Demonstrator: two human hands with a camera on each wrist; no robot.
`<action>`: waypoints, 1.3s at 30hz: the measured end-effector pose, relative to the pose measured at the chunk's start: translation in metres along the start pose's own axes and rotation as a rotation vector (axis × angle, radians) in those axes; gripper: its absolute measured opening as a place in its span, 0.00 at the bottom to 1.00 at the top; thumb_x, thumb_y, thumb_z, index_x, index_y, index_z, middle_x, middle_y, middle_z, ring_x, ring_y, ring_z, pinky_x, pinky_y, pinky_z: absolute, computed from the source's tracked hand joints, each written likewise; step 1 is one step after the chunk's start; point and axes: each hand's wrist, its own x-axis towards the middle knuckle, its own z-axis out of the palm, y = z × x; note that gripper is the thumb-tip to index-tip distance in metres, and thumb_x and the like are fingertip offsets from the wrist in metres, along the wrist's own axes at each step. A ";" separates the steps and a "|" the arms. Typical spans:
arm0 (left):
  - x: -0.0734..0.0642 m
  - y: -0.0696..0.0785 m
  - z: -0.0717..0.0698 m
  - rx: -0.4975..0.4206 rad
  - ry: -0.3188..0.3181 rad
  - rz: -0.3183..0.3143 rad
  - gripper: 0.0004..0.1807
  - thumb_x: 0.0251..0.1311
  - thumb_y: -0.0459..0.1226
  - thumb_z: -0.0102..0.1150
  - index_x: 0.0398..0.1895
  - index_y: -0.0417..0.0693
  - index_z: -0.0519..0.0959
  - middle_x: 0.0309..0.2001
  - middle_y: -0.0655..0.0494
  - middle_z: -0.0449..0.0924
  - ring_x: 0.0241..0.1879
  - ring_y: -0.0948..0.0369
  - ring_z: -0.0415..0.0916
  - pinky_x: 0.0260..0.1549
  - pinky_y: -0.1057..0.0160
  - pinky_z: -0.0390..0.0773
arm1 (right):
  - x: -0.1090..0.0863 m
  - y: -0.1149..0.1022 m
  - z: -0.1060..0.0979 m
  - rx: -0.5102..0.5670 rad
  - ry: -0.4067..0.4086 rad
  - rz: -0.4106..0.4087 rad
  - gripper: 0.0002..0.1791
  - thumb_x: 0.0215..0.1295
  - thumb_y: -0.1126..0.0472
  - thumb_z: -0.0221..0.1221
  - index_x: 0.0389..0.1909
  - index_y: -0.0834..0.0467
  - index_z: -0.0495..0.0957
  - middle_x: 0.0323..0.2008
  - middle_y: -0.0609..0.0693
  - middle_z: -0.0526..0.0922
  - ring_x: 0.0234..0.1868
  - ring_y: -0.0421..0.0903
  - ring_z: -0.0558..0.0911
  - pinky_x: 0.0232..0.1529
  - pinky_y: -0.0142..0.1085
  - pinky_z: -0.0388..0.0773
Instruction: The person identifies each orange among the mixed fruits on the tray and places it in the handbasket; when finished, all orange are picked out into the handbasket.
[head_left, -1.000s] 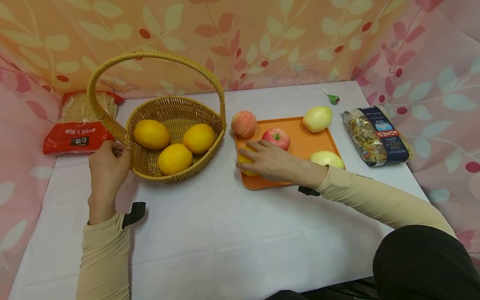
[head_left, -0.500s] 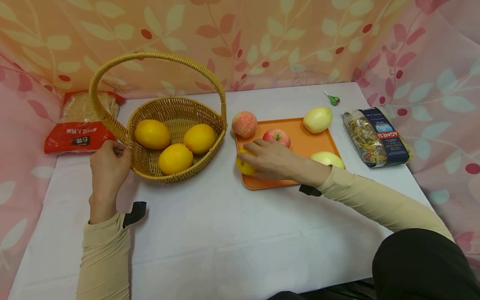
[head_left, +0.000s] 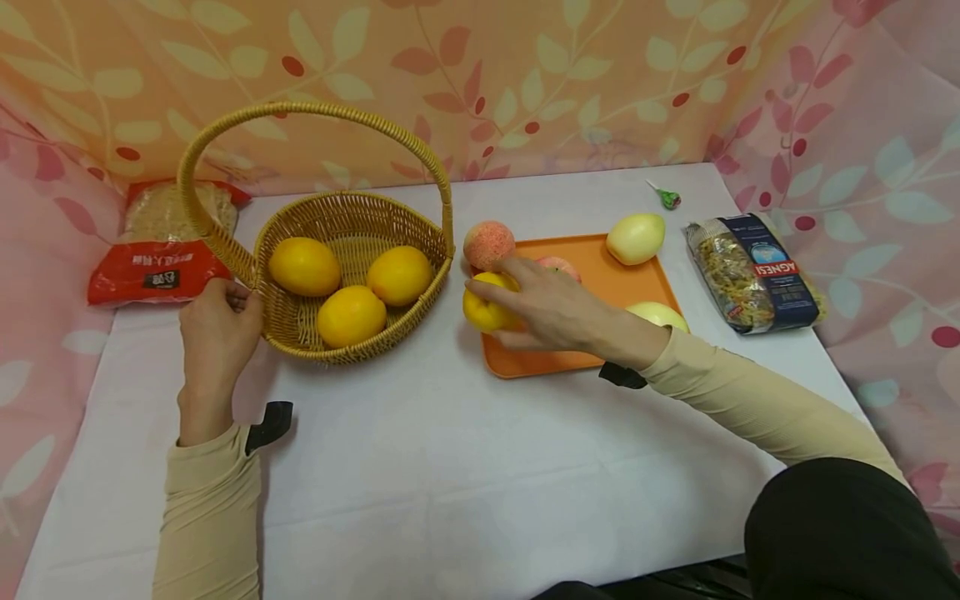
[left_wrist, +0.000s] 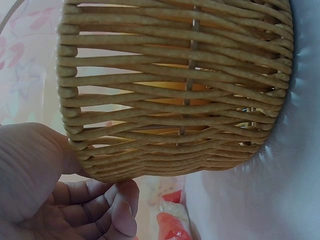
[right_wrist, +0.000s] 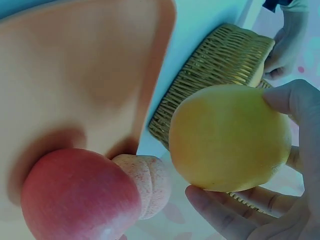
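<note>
My left hand (head_left: 219,337) pinches the left end of a wicker basket (head_left: 348,204) at its rim, beneath the tall arched handle. Three yellow, lemon-like fruits (head_left: 350,317) lie inside it. Between the thumb and fingers of my right hand (head_left: 562,310) is a round yellow fruit (right_wrist: 227,137), held over the left edge of an orange tray (head_left: 630,287). A red apple (right_wrist: 80,192) on the tray is partly covered by that hand in the head view. A speckled peach (head_left: 489,245) sits at the tray's back left corner.
Two pale yellow-green fruits (head_left: 636,238) are at the tray's right side. Farther right lie a pasta bag (head_left: 753,273) and a green-wrapped lollipop (head_left: 667,198). A red-and-clear food bag (head_left: 161,271) lies behind the left hand. Patterned cloth (head_left: 480,92) encloses the white table.
The right hand has lifted the yellow fruit off the tray and shifted it slightly left and up, now covering more of the red apple. The left hand stays on the basket.
</note>
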 end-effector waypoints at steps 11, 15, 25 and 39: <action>0.000 -0.001 0.000 0.000 0.002 -0.001 0.19 0.65 0.39 0.48 0.45 0.29 0.76 0.38 0.33 0.79 0.32 0.46 0.74 0.17 0.80 0.60 | 0.006 -0.004 -0.003 0.084 0.057 0.003 0.31 0.57 0.48 0.63 0.62 0.52 0.71 0.54 0.60 0.73 0.43 0.51 0.77 0.30 0.38 0.78; 0.001 -0.001 0.000 -0.002 -0.003 -0.006 0.19 0.65 0.39 0.48 0.45 0.29 0.76 0.38 0.33 0.79 0.32 0.47 0.74 0.18 0.80 0.61 | 0.011 -0.007 -0.005 0.091 0.077 0.006 0.32 0.57 0.49 0.63 0.63 0.52 0.70 0.55 0.60 0.73 0.45 0.52 0.77 0.32 0.39 0.79; 0.001 0.000 0.000 -0.006 0.001 -0.002 0.18 0.65 0.39 0.49 0.44 0.28 0.76 0.38 0.33 0.79 0.32 0.48 0.74 0.18 0.81 0.61 | 0.030 -0.012 -0.008 0.126 0.144 -0.040 0.30 0.58 0.52 0.62 0.60 0.57 0.70 0.53 0.61 0.72 0.46 0.51 0.76 0.35 0.36 0.78; 0.000 0.000 0.000 -0.004 -0.002 -0.006 0.19 0.65 0.39 0.48 0.44 0.29 0.76 0.37 0.34 0.79 0.32 0.48 0.74 0.18 0.81 0.61 | 0.064 -0.018 -0.006 0.153 0.204 -0.039 0.30 0.63 0.50 0.60 0.61 0.61 0.67 0.56 0.61 0.73 0.49 0.52 0.77 0.51 0.42 0.77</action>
